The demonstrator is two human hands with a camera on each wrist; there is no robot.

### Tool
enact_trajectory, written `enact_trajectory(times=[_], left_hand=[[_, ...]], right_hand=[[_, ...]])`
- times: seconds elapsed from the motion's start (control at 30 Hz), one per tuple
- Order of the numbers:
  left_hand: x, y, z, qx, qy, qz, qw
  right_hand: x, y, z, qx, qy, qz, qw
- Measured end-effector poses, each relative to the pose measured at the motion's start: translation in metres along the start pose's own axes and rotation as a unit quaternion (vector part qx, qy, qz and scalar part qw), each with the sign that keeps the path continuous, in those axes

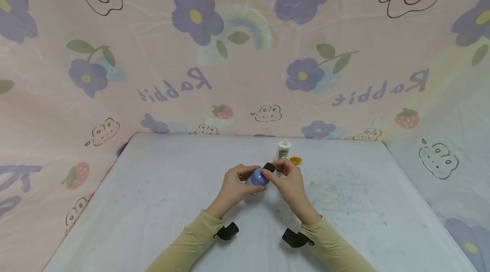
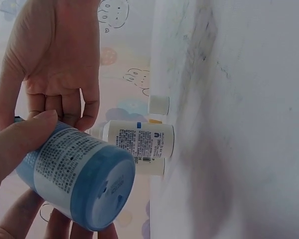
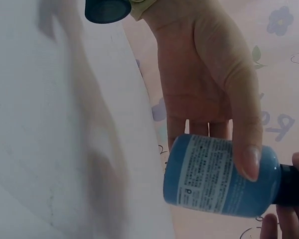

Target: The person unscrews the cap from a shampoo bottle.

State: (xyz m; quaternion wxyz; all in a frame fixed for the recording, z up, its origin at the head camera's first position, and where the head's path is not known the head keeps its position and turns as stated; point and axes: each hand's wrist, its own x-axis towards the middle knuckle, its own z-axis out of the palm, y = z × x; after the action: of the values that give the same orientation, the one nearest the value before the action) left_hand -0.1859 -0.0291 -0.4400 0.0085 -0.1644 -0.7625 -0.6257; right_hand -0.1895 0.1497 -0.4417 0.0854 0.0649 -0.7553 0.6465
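My left hand [image 1: 232, 188] grips a blue plastic bottle [image 1: 258, 177] by its body, thumb on one side and fingers on the other. The bottle is tilted above the table, its black cap [image 1: 269, 166] pointing up and to the right. With thumb and fingers, my right hand [image 1: 290, 183] pinches that cap. Small print covers a pale label [image 3: 205, 172] on the bottle in the right wrist view. Its base [image 2: 112, 191] faces the left wrist camera. Whether the cap is loose or tight cannot be seen.
Behind the right hand stands a white bottle [image 1: 283, 148] with a nozzle top, a yellow cap [image 1: 295, 160] beside it. The left wrist view shows a labelled white bottle [image 2: 139, 139], another partly hidden white bottle [image 2: 158, 168] and a white cap [image 2: 158, 105]. Patterned cloth [image 1: 245, 59] surrounds the white table [image 1: 153, 204].
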Motion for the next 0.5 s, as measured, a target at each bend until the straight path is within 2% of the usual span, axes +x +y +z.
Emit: enact_trajectory(times=[0.1,0.17,0.5], left_hand=[[0.004,-0.014,0.001,0.011,0.003,-0.006,0.9999],[0.005,-0.017,0.001,0.018,0.004,-0.007,0.9998],[0.005,-0.018,0.000,0.021,0.002,-0.018,0.9996]], right_hand=[[0.000,-0.001,-0.001,-0.003,-0.004,-0.002,1.000],[0.000,-0.002,-0.002,-0.008,-0.005,0.000,1.000],[-0.001,-0.003,-0.003,-0.031,-0.010,0.004,0.999]])
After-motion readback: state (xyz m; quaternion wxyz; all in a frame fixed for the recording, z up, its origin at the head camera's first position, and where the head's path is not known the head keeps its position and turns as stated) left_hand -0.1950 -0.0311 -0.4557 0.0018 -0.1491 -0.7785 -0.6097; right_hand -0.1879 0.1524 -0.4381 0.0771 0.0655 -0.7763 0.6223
